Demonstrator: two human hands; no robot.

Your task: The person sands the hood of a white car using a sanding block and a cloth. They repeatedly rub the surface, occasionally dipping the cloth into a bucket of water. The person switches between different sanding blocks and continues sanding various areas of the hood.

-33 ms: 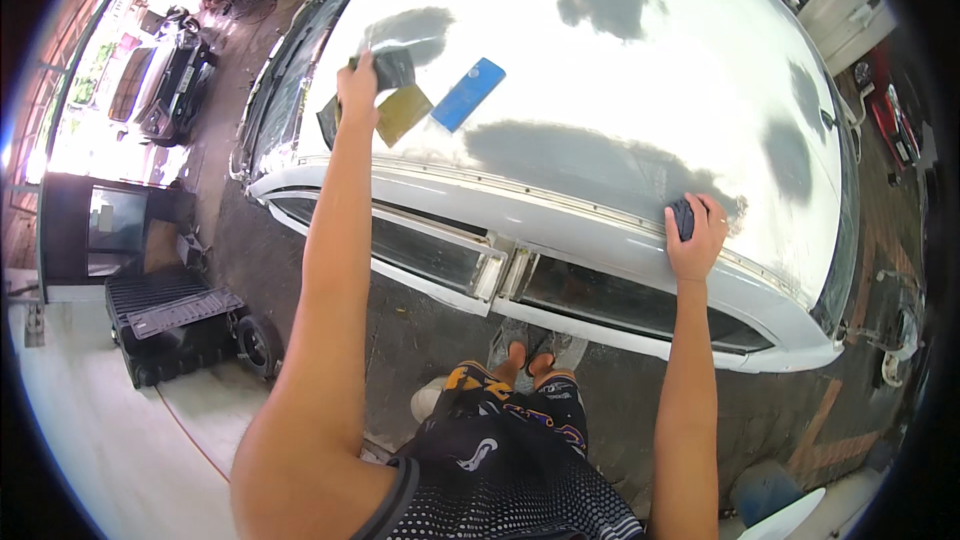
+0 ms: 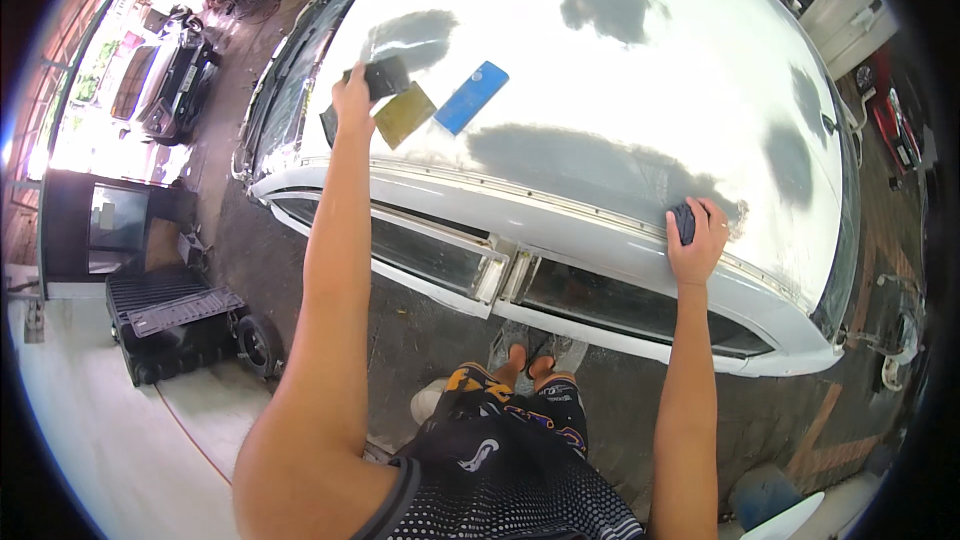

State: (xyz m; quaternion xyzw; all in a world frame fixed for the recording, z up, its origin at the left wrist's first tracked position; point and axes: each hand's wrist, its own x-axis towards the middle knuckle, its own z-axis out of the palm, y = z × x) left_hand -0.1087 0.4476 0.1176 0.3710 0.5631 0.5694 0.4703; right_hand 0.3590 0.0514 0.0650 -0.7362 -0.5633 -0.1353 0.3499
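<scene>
A white car roof (image 2: pixel 690 90) with grey patches lies in front of me. My left hand (image 2: pixel 352 100) is at its left part, fingers closed on the edge of a dark sheet that looks like sandpaper (image 2: pixel 388 78). Touching or just below that sheet is an olive-yellow flat piece (image 2: pixel 405 116). A blue rectangular block (image 2: pixel 472 98) with a hole near one end rests to its right. Another dark piece (image 2: pixel 328 124) shows partly behind my left wrist. On the roof's near right edge, my right hand (image 2: pixel 700 240) is wrapped round a dark grey wad (image 2: pixel 685 223), its material unclear.
Side windows (image 2: pixel 620 295) and a metal roof rail (image 2: pixel 560 198) run along the car's near side. A black ribbed box (image 2: pixel 165 325) and a small wheel (image 2: pixel 260 342) stand at the left. Farther left is a dark vehicle (image 2: pixel 170 85); a red one (image 2: pixel 890 120) is at right.
The dark sheet in my left hand has tilted and now looks smaller and flatter. My left hand has shifted slightly left and down. My right hand stays in place on the roof edge.
</scene>
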